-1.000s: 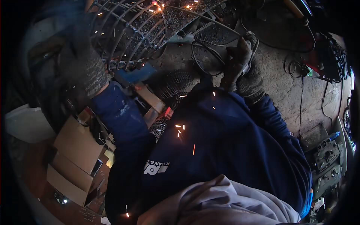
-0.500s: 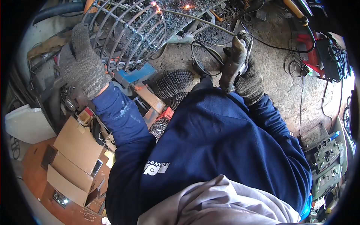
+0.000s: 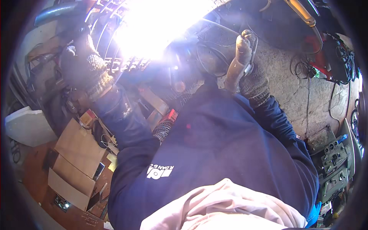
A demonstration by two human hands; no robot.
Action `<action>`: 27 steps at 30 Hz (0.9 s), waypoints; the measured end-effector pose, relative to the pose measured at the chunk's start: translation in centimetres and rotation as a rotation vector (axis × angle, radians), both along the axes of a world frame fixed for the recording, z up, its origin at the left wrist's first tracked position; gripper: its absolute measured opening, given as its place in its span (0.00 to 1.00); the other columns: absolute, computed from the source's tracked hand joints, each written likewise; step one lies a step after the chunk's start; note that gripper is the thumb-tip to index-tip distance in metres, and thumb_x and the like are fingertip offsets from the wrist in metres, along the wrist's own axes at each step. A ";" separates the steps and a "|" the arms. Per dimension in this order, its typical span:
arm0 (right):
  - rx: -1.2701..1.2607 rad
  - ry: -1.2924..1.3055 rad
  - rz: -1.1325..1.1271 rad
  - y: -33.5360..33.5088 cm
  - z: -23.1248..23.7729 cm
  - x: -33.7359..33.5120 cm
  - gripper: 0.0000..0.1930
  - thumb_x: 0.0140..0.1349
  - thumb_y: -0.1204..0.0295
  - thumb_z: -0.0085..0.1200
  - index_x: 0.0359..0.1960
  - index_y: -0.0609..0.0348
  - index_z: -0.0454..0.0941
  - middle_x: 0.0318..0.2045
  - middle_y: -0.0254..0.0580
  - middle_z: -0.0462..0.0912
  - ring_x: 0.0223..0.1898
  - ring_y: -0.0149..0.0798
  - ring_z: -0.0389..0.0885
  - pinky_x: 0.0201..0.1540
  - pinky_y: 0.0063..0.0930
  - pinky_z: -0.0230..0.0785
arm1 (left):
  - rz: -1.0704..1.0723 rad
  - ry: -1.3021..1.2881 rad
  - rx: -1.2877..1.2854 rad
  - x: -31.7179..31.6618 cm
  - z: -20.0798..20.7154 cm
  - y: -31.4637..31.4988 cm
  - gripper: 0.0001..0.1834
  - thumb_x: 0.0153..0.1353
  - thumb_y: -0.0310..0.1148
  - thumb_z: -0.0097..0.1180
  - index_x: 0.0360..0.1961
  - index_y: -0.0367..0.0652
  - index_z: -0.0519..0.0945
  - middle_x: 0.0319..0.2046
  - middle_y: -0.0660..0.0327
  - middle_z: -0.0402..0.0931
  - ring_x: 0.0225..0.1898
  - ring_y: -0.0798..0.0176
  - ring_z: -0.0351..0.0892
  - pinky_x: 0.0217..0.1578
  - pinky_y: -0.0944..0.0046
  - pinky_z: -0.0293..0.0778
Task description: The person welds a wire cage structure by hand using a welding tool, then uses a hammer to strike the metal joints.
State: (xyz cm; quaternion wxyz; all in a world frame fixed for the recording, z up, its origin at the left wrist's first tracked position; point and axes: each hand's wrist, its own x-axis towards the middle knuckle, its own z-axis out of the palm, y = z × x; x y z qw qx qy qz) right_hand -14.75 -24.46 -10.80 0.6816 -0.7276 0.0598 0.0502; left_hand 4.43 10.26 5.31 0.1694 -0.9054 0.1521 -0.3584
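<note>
A blinding white arc glares over a curved, ribbed metal basket (image 3: 128, 64) at the upper left, washing out most of its bars. My left hand (image 3: 88, 71), in a grey knit glove, is closed at the basket's left edge; shadow hides its fingertips. My right hand (image 3: 255, 84), gloved too, grips a worn electrode holder (image 3: 234, 73). From the holder's jaws a thin welding rod (image 3: 222, 26) reaches leftward into the glare, where its tip is lost.
Cables (image 3: 209, 61) loop beyond the holder. An open cardboard box (image 3: 74, 161) sits at lower left, near a white panel (image 3: 30, 126). A red-and-black machine (image 3: 326, 57) stands at upper right; grey-green machinery (image 3: 333, 168) is at lower right.
Glowing spots on the basket have given way to a bright arc, and the surroundings look darker. Both hands stay nearly in place.
</note>
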 end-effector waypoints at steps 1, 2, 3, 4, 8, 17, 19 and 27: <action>-0.021 -0.019 0.000 0.1 -0.3 -0.1 0.22 0.51 0.69 0.65 0.47 0.56 0.73 0.40 0.39 0.80 0.43 0.36 0.80 0.46 0.31 0.73 | -0.090 -0.061 0.179 0.3 -0.2 1.0 0.16 0.56 0.46 0.63 0.31 0.43 0.84 0.27 0.59 0.80 0.28 0.58 0.79 0.29 0.60 0.74; 0.069 -0.028 -0.019 0.1 -1.8 -0.2 0.22 0.51 0.69 0.65 0.48 0.57 0.73 0.39 0.39 0.80 0.43 0.36 0.80 0.46 0.31 0.73 | -0.029 0.130 -0.343 -0.6 0.2 -2.1 0.21 0.55 0.50 0.62 0.29 0.40 0.84 0.24 0.58 0.79 0.27 0.57 0.79 0.30 0.59 0.72; -0.003 -0.021 0.005 -0.1 -1.7 -0.3 0.22 0.52 0.69 0.64 0.49 0.57 0.72 0.40 0.39 0.79 0.43 0.36 0.79 0.46 0.31 0.73 | 0.008 0.169 -0.893 -1.7 0.4 -5.1 0.26 0.55 0.54 0.61 0.27 0.37 0.83 0.22 0.56 0.79 0.26 0.57 0.78 0.30 0.58 0.71; -0.075 -0.013 0.055 -0.3 -1.1 -0.1 0.22 0.53 0.70 0.62 0.49 0.57 0.72 0.40 0.40 0.79 0.43 0.37 0.79 0.46 0.31 0.73 | -0.001 0.165 -0.874 -1.7 1.0 -5.1 0.26 0.55 0.55 0.61 0.27 0.37 0.83 0.22 0.56 0.79 0.26 0.57 0.78 0.30 0.59 0.71; 0.191 0.016 -0.053 0.0 -4.2 -0.4 0.20 0.59 0.71 0.57 0.53 0.59 0.69 0.45 0.40 0.77 0.44 0.36 0.77 0.48 0.30 0.72 | -0.071 0.175 -0.831 -1.2 1.1 -5.2 0.28 0.55 0.57 0.60 0.27 0.36 0.83 0.20 0.56 0.79 0.25 0.58 0.77 0.31 0.59 0.71; 0.160 -0.025 -0.023 0.0 -1.7 -0.3 0.26 0.57 0.65 0.58 0.57 0.56 0.66 0.49 0.38 0.73 0.47 0.35 0.74 0.51 0.32 0.69 | -0.003 0.114 -0.751 -1.7 1.1 -5.2 0.31 0.55 0.60 0.59 0.25 0.36 0.83 0.18 0.54 0.77 0.20 0.58 0.74 0.26 0.58 0.67; 0.050 -0.001 0.046 -0.4 -1.2 -0.4 0.29 0.54 0.65 0.61 0.57 0.56 0.65 0.47 0.41 0.74 0.48 0.36 0.74 0.51 0.31 0.69 | 0.037 0.118 -0.722 -2.0 1.4 -5.4 0.32 0.55 0.61 0.59 0.23 0.36 0.82 0.16 0.55 0.75 0.19 0.57 0.73 0.23 0.57 0.65; 0.095 0.156 0.134 -0.7 -2.4 -0.6 0.28 0.62 0.68 0.59 0.62 0.58 0.63 0.49 0.34 0.71 0.49 0.31 0.71 0.55 0.28 0.66 | 0.033 0.108 -0.717 -1.8 1.1 -5.5 0.33 0.56 0.62 0.57 0.22 0.36 0.82 0.16 0.55 0.75 0.19 0.56 0.72 0.23 0.56 0.65</action>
